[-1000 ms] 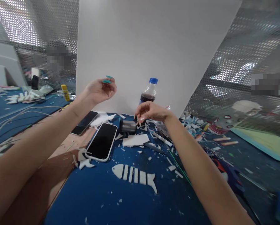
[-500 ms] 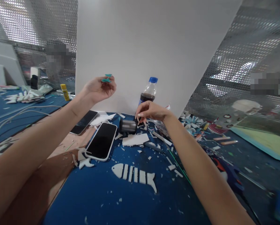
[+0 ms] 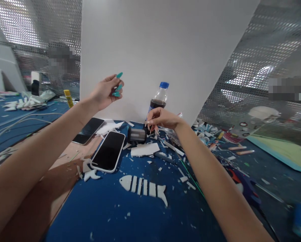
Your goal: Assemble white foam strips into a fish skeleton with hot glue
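My left hand [image 3: 105,91] is raised in front of the white board [image 3: 165,43], fingers loosely spread, with long teal tips on three fingertips; nothing shows in its palm. My right hand [image 3: 161,118] hangs lower, fingers pointing down and pinched together over scraps just right of a small dark cylinder [image 3: 137,135] that lies on its side. What the pinch holds is too small to make out. A cola bottle with a blue cap [image 3: 159,98] stands right behind this hand.
A white-cased phone [image 3: 109,152] and a second phone [image 3: 88,129] lie face up at left. A white fish-skeleton cutout [image 3: 143,187] and foam scraps [image 3: 144,150] litter the blue mat [image 3: 120,215]. A yellow glue stick [image 3: 68,98] stands far left, a blue-handled tool [image 3: 245,188] at right, perforated metal panels behind.
My left hand has opened from a loose curl and risen slightly, its teal-tipped fingers now stretched upward. My right hand has dipped a little, its fingers turned down toward the scraps.
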`<state>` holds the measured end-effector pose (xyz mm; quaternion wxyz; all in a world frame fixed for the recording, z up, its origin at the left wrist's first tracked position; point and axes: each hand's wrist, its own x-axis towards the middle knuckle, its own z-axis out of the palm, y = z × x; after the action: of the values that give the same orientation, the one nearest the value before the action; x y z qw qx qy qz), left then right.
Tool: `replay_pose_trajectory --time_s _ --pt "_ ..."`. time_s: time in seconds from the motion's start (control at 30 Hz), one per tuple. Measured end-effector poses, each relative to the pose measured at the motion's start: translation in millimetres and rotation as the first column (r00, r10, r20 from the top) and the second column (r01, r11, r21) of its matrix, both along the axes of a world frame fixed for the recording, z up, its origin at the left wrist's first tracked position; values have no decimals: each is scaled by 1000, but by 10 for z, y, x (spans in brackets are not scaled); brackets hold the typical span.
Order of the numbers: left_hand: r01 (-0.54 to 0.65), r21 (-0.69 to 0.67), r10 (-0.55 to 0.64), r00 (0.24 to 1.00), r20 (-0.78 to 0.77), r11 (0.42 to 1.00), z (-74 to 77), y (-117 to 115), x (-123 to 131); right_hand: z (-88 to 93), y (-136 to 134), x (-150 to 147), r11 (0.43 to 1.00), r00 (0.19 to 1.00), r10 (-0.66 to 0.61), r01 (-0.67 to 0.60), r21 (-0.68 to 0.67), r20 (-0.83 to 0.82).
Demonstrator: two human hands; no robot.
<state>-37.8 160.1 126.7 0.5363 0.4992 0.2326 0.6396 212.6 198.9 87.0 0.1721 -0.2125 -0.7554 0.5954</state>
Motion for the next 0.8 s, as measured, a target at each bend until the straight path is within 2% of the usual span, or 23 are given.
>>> replay_pose_trajectory --time_s 0.1,0.2,0.3,0.4,0.53,0.63,0.8 --pt "-82 131 104 979 -174 988 -36 35 -4 -11 15 4 1000 1000 -1 1 8 -5" --pt "-129 359 267 891 -367 924 -85 64 -13 -32 47 13 1000 1000 0 0 20 -12" --pt "-84 547 405 766 -499 833 -136 59 -11 -61 90 33 999 1000 18 -17 41 -6" --pt "8 659 509 628 -588 752 -185 49 13 -98 136 65 997 999 41 -41 64 7" --pt "159 743 627 441 -642 650 -273 105 25 -144 189 102 995 999 53 -53 90 2" --pt "235 768 698 322 -640 596 -364 175 -8 -166 215 108 992 998 67 -65 106 -13" --pt "270 798 784 188 -592 538 -478 218 -27 -197 230 80 989 996 86 -83 120 -20"
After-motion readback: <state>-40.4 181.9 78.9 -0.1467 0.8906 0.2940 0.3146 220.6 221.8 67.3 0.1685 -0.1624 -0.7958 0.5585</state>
